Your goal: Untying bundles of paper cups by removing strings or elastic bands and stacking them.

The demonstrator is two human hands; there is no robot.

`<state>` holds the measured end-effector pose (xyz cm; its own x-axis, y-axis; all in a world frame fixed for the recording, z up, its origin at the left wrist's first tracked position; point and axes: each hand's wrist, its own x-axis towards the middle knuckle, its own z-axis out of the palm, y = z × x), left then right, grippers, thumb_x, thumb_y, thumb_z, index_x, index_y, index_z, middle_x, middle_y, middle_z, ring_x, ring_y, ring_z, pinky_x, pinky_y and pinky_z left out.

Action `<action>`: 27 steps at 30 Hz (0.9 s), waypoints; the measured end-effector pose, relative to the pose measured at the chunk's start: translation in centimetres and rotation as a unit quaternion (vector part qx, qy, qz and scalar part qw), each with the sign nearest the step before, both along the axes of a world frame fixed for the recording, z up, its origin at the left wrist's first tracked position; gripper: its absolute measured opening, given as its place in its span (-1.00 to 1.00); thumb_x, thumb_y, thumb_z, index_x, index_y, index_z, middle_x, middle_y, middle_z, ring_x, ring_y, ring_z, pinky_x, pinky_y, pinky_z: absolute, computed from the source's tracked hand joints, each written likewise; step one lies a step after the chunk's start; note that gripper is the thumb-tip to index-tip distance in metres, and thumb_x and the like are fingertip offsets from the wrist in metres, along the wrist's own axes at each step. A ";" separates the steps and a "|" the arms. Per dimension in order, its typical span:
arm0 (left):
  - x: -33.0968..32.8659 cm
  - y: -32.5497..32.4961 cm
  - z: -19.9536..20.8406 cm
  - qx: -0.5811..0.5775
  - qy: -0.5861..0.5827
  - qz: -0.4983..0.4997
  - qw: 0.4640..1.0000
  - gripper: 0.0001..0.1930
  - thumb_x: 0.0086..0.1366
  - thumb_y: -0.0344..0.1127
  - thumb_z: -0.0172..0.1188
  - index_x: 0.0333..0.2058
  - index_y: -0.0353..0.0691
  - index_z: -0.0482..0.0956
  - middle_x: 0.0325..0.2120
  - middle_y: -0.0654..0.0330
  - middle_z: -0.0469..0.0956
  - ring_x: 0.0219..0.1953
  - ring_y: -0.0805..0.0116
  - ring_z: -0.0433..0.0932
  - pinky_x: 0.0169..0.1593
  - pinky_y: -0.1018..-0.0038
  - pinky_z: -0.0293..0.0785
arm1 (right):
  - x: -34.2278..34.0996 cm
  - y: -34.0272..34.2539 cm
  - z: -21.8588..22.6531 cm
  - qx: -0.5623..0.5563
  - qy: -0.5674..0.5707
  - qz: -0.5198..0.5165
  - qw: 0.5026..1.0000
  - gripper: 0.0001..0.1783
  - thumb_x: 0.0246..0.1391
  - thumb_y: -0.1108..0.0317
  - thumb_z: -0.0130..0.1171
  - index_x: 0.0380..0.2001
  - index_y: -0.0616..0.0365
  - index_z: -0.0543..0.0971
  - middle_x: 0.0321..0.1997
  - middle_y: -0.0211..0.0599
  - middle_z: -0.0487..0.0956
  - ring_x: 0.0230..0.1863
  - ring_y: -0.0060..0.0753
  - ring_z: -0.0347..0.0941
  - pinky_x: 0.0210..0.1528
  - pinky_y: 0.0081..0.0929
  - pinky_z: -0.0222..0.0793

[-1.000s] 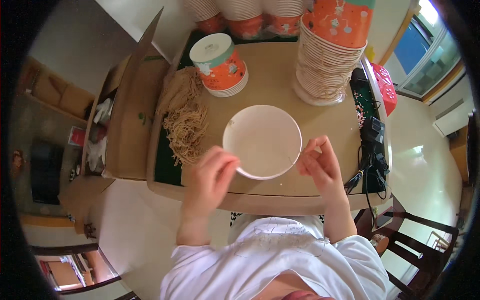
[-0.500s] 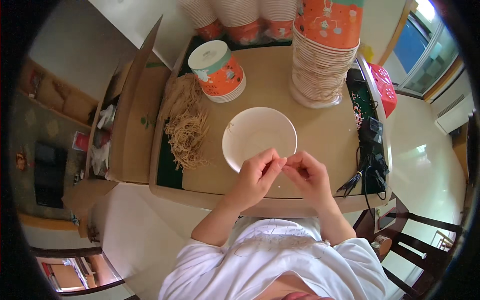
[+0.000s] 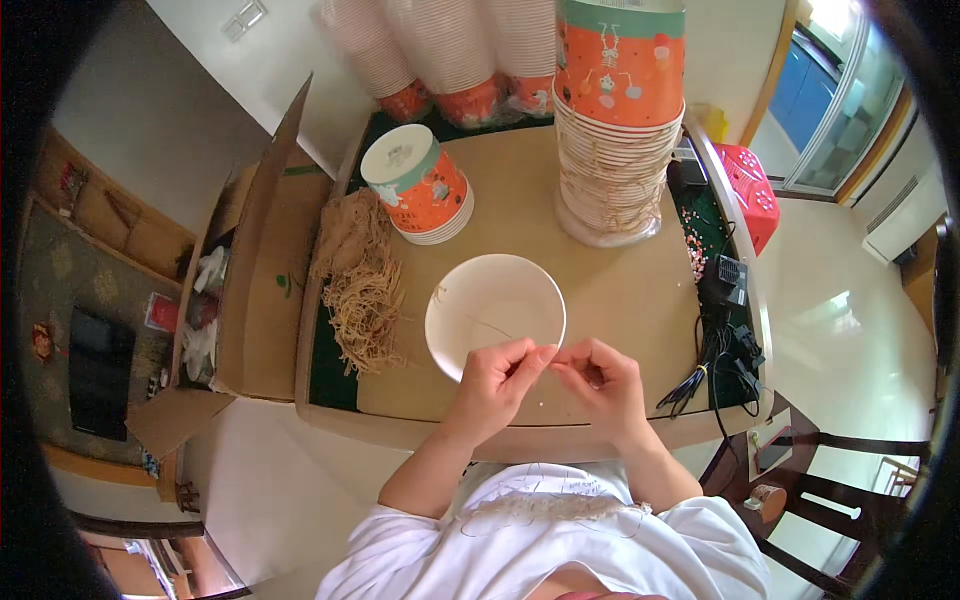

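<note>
Over the near rim of a white-lined paper tub [image 3: 480, 290], my left hand [image 3: 497, 385] and my right hand [image 3: 603, 388] meet fingertip to fingertip. Both pinch closed on a thin tan string [image 3: 488, 326], whose loose end reaches out over the tub's opening. How the string lies between the fingertips is too small to make out. Another bit of string [image 3: 438, 293] shows at the tub's left inner wall. Left of the tub lies a tangled heap of tan strings [image 3: 362, 305].
Behind the heap stand a few upturned orange tubs [image 3: 430, 195]. A tall stack of tubs with strings [image 3: 615, 170] rises at the far right, and wrapped stacks [image 3: 440, 50] line the back. Black cables and adapters [image 3: 715, 345] lie along the right edge; an open cardboard box [image 3: 265, 290] stands left.
The view has shifted, so the table's things sit lower in it. A loose string end now shows across the tub. Both hands keep their pinch close together.
</note>
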<state>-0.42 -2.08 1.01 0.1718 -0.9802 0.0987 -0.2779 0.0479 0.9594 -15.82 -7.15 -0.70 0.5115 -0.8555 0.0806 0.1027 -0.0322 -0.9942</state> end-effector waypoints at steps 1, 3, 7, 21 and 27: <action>-0.2 -0.1 0.3 0.002 -0.003 0.003 1.000 -0.65 0.34 -0.28 0.10 -0.61 -0.31 0.33 -0.74 0.36 0.14 -0.63 0.61 0.08 -0.59 0.54 0.05 | 0.0 0.0 -0.1 0.013 -0.007 -0.001 1.000 -0.96 0.07 0.55 0.20 -0.38 0.23 0.54 -0.54 -0.63 0.43 -0.51 -0.87 0.24 -0.51 -0.82 0.11; -0.3 -0.2 0.2 0.003 -0.006 0.007 1.000 -0.61 0.34 -0.26 0.10 -0.63 -0.31 0.31 -0.75 0.34 0.12 -0.63 0.59 0.06 -0.59 0.53 0.04 | -0.1 -0.1 -0.4 0.026 -0.015 -0.002 1.000 -0.96 0.07 0.55 0.20 -0.38 0.24 0.54 -0.54 -0.62 0.44 -0.51 -0.86 0.24 -0.50 -0.82 0.12; 0.2 -0.5 -0.5 -0.011 0.007 0.009 1.000 -0.67 0.38 -0.25 0.02 -0.54 -0.30 0.30 -0.73 0.30 0.14 -0.63 0.57 0.09 -0.58 0.52 0.07 | -0.3 -0.5 -0.8 0.039 -0.045 -0.002 0.998 -0.96 0.07 0.57 0.19 -0.38 0.25 0.55 -0.51 -0.59 0.48 -0.51 -0.85 0.26 -0.50 -0.83 0.13; -0.9 -0.5 0.5 0.048 -0.056 -0.049 0.996 -0.74 0.41 -0.26 -0.04 -0.45 -0.28 0.30 -0.70 0.23 0.21 -0.63 0.50 0.18 -0.53 0.48 0.17 | -0.9 -0.4 -1.2 -0.063 -0.017 -0.015 0.998 -0.94 0.03 0.58 0.22 -0.39 0.23 0.55 -0.51 -0.57 0.52 -0.55 -0.88 0.19 -0.56 -0.82 0.03; -0.6 -0.1 -0.7 0.007 -0.018 -0.058 0.998 -0.83 0.37 -0.36 0.02 -0.40 -0.28 0.31 -0.57 0.25 0.31 -0.55 0.53 0.23 -0.50 0.54 0.22 | -0.9 -0.4 -2.2 0.005 -0.024 0.000 1.000 -0.94 0.06 0.54 0.21 -0.35 0.24 0.57 -0.57 -0.52 0.47 -0.56 -0.83 0.26 -0.56 -0.78 0.11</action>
<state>-0.97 -2.17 0.29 0.0531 -0.9946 0.0892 -0.3060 0.0688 0.9495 -16.73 -7.51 -2.94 0.5074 -0.8563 0.0969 0.1502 -0.0229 -0.9884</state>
